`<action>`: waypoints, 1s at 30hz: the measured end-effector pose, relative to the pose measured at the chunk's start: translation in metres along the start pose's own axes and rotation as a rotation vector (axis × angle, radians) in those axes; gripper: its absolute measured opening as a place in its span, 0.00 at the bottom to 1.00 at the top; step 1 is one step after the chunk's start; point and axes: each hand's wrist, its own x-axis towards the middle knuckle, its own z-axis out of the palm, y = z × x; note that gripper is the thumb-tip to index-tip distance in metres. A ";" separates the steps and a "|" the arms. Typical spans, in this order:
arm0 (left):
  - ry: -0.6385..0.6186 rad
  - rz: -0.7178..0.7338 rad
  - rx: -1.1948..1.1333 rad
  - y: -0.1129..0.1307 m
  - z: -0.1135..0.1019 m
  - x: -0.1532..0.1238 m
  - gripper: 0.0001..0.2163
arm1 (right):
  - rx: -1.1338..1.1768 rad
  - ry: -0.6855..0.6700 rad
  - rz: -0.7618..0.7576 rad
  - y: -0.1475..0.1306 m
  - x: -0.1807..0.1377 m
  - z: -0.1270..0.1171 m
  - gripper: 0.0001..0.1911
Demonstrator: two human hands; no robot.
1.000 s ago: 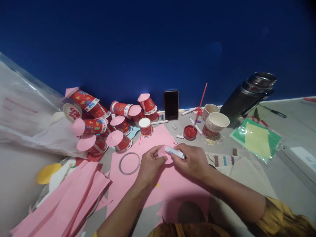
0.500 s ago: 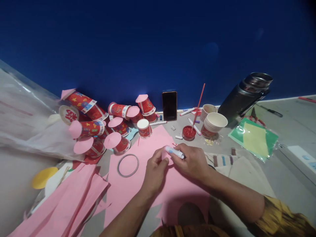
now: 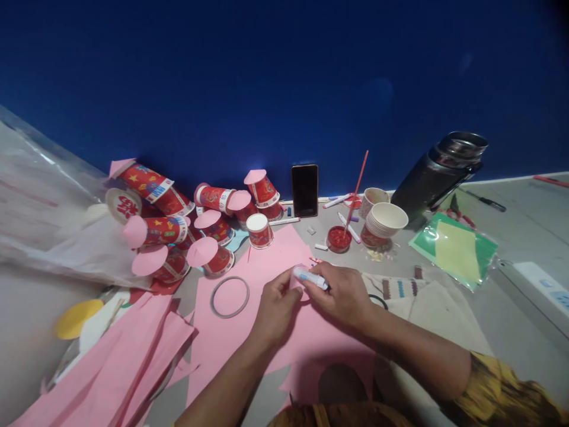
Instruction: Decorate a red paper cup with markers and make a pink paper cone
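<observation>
My right hand (image 3: 343, 294) is closed around a white glue stick (image 3: 313, 279) with blue print, lying nearly level and pointing left. Its tip is over a small piece of pink paper (image 3: 297, 283), which my left hand (image 3: 275, 309) pinches between thumb and fingers. Part of that piece is hidden by the hands and the stick. Both hands are above a large pink sheet (image 3: 258, 338). A grey ring (image 3: 214, 298) lies on the sheet to the left, and a white-topped red paper cup (image 3: 260, 235) stands upside down at its far edge.
Red cups with pink paper tops (image 3: 213, 259) crowd the left. Folded pink paper (image 3: 115, 367) lies nearer. Behind my hands are a phone (image 3: 304, 191), a dish of red paste (image 3: 339, 239) with a stick, stacked cups (image 3: 384, 224) and a dark flask (image 3: 438, 175).
The glue stick's tip has shifted slightly left over the pink piece, with my right hand following. My left hand keeps its pinch. The whole view has shifted a little.
</observation>
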 end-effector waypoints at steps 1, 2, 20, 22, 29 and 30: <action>-0.010 -0.004 -0.015 0.001 0.001 0.000 0.17 | 0.008 -0.008 0.021 0.000 0.001 -0.001 0.13; -0.017 -0.001 -0.023 0.003 0.001 0.000 0.17 | 0.017 -0.017 0.046 0.000 0.001 -0.002 0.13; 0.068 0.118 0.258 0.008 -0.002 -0.001 0.06 | 0.006 -0.060 -0.026 0.004 0.001 -0.004 0.16; 0.040 0.094 0.237 0.006 -0.005 0.000 0.05 | 0.004 -0.051 -0.068 0.005 0.000 -0.003 0.17; -0.014 0.105 0.325 0.005 -0.009 0.000 0.08 | 0.040 -0.094 -0.042 0.004 -0.002 -0.005 0.17; -0.010 0.122 0.337 0.006 -0.009 0.000 0.08 | 0.054 -0.096 -0.016 0.004 -0.002 -0.005 0.16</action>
